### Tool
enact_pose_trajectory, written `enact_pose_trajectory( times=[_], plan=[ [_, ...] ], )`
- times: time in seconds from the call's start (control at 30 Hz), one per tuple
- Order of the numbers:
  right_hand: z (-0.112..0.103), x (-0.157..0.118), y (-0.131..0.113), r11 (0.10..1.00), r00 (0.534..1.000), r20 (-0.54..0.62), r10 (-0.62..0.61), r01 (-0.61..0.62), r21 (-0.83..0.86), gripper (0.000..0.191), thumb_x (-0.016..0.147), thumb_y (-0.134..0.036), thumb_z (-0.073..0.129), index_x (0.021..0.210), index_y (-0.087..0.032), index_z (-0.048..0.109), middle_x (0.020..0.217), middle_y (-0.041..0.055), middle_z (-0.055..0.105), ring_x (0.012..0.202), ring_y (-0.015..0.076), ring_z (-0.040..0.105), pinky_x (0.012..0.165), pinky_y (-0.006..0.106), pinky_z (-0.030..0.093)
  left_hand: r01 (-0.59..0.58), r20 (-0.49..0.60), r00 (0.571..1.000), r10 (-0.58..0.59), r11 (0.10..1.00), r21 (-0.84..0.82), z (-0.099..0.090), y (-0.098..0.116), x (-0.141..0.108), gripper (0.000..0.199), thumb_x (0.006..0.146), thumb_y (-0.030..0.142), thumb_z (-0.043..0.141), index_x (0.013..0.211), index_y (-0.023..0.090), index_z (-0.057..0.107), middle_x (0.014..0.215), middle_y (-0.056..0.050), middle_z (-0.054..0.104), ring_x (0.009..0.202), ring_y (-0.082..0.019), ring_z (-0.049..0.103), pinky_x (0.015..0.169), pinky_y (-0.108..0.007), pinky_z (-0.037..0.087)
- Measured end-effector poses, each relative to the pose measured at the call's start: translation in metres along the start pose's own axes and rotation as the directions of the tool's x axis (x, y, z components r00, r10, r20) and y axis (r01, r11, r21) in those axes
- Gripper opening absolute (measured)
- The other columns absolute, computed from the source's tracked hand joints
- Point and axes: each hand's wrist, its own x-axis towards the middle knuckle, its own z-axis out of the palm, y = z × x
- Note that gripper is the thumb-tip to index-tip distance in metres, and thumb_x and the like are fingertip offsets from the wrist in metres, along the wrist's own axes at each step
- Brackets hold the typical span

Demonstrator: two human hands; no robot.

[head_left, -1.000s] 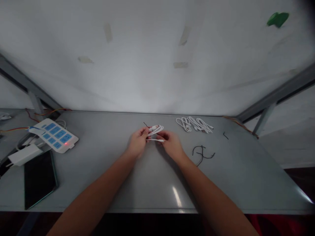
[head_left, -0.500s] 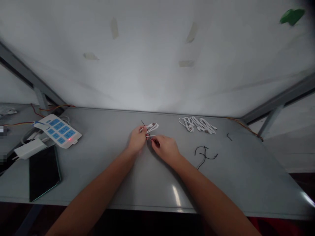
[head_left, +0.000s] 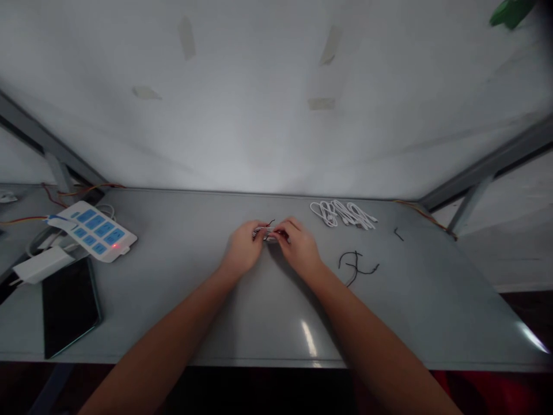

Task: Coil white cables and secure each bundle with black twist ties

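Between my two hands is a folded white cable (head_left: 268, 230), mostly covered by fingers. My left hand (head_left: 246, 246) is closed around its left part. On the other side, my right hand (head_left: 298, 245) pinches at the bundle, with thumb and index finger together. A thin black tie (head_left: 270, 222) sticks up from the bundle between the hands; its lower part is hidden. Coiled white cables (head_left: 345, 214) lie to the right near the back edge. Several black ties (head_left: 356, 266) lie tangled in front of them, and a short one (head_left: 398, 234) rests farther right.
A white power strip (head_left: 97, 230) with blue sockets and a red light sits at the left, beside a white adapter (head_left: 43, 264). A dark tablet (head_left: 71, 308) lies at the left front. The white wall (head_left: 259, 144) rises behind the grey table (head_left: 173, 328).
The white cable has turned and is now more covered by my hands. My right hand has moved up to the bundle, and the black tie's end points up to the right.
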Motion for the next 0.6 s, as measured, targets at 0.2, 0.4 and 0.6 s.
enact_pose_trajectory(
  times=[0.2,0.4,0.6],
  plan=[
    [-0.0034,0.0030,-0.0018,0.994,0.996,0.002,-0.087,0.087,0.069,0.018,0.097,-0.016,0.057,0.087,-0.023,0.070,0.117,0.0101,0.075,0.105,0.0255,0.066,0.093,0.045,0.054,-0.157,0.014,0.988,0.157,0.983,0.094,-0.0022,0.0005,-0.0028,0.024,0.099,0.022,0.051,0.108,0.020,0.072,0.110,-0.009,0.072,0.105,-0.024,0.066,0.099,-0.039,0.050],
    [-0.0022,0.0011,-0.0067,0.893,0.948,-0.053,0.314,-0.277,0.354,0.008,0.089,-0.026,0.067,0.084,-0.024,0.072,0.092,0.0057,0.079,0.086,0.0217,0.072,0.083,0.038,0.058,0.028,0.083,0.997,-0.005,0.962,-0.271,-0.0039,0.0038,0.0003,0.024,0.093,0.033,0.065,0.113,0.019,0.068,0.104,-0.007,0.074,0.090,-0.019,0.068,0.085,-0.033,0.053],
    [-0.0098,0.0077,-0.0052,0.496,0.776,0.059,0.628,-0.457,0.739,0.018,0.072,-0.034,0.084,0.078,-0.022,0.073,0.075,0.0040,0.076,0.071,0.0207,0.072,0.073,0.036,0.058,0.112,0.229,0.973,0.035,0.794,-0.598,-0.0057,0.0092,0.0038,0.037,0.076,0.029,0.084,0.107,0.015,0.070,0.108,-0.011,0.073,0.100,-0.021,0.068,0.095,-0.036,0.051]
  ],
)
